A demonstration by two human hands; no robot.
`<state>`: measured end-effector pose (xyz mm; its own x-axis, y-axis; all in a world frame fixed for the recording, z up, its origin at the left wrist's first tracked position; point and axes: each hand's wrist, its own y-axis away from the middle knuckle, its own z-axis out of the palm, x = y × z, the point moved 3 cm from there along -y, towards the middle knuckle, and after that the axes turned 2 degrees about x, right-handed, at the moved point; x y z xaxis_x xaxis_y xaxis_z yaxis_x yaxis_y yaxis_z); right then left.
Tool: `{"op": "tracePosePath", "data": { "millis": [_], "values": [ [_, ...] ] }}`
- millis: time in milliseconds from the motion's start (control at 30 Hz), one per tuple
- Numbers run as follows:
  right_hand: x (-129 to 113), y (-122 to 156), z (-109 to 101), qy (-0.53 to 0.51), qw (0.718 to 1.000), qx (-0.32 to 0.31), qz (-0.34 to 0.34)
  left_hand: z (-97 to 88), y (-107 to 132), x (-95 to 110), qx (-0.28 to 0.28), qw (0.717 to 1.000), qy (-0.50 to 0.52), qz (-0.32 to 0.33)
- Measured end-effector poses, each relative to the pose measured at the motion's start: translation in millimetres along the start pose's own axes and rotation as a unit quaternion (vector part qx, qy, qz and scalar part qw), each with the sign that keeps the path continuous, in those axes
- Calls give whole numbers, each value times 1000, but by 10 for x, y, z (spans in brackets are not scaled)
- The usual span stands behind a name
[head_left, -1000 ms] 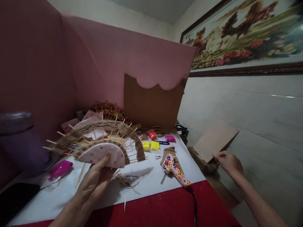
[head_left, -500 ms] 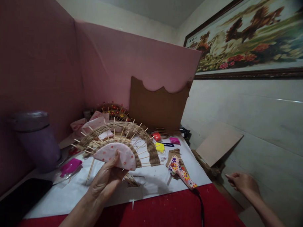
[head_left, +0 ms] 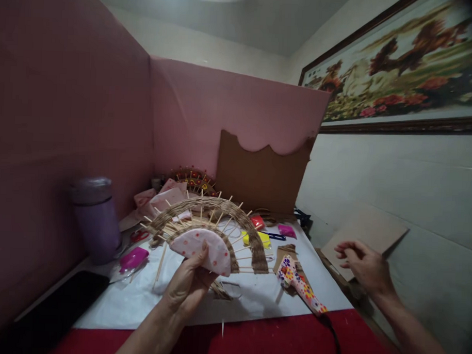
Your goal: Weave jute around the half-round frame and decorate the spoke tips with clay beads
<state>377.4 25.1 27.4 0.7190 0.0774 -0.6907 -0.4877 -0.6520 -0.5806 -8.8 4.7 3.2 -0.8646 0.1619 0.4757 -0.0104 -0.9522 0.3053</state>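
Observation:
My left hand (head_left: 185, 286) is closed on a half-round craft piece (head_left: 209, 233), held up over the table. The piece has a pink dotted fabric centre, thin wooden skewers fanning out, and brown twine woven in an arch around them. My thumb presses on the fabric. My right hand (head_left: 362, 264) hovers off the table's right side with its fingers loosely curled and nothing in it, near a leaning sheet of cardboard (head_left: 367, 233). A flower-patterned glue gun (head_left: 300, 285) lies on the white sheet (head_left: 138, 302) between my hands.
A purple flask (head_left: 95, 218) stands at the left, a dark phone (head_left: 57, 313) in front of it. Small bags of yellow, red and pink material lie behind the craft piece. A brown cardboard cutout (head_left: 261, 175) leans on the pink backdrop. A second woven fan (head_left: 191, 178) sits at the back.
The view has swung left, so everything sits further right in the picture. My right hand dropped low, then rose again beside the cardboard sheet. My left hand keeps its hold.

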Motion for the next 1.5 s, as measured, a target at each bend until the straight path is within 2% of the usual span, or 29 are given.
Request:
{"op": "tracePosePath", "data": {
  "millis": [100,233,367,500,700,933,1067,1167,1267,1500],
  "values": [
    [-488,146,248,-176,980,-91,25,-20,-10,-17,-1,1000,-2,9],
    [-1070,332,498,-288,950,-118,13,-28,-13,-26,-2,1000,-6,17],
    [-1335,494,775,-376,914,-152,25,-45,-20,-39,-4,1000,-9,22],
    [-1280,659,936,-375,918,-131,23,-79,-37,-58,3,999,-11,32],
    [-1101,790,1003,-331,934,-129,43,-75,-54,-52,10,999,-12,40],
    [-1138,854,1030,-275,954,-106,-52,-47,-96,41,16,999,-9,46],
    [-1105,881,1070,-254,959,-94,-82,-35,-131,96,10,998,7,58],
    [-1090,889,1060,-269,955,-85,-93,-35,-142,129,18,998,18,66],
    [-1101,901,1038,-302,942,-107,-101,-27,-138,152,15,998,17,65],
    [-1135,926,1010,-332,930,-134,-77,-39,-112,164,9,998,27,61]
  ]
}}
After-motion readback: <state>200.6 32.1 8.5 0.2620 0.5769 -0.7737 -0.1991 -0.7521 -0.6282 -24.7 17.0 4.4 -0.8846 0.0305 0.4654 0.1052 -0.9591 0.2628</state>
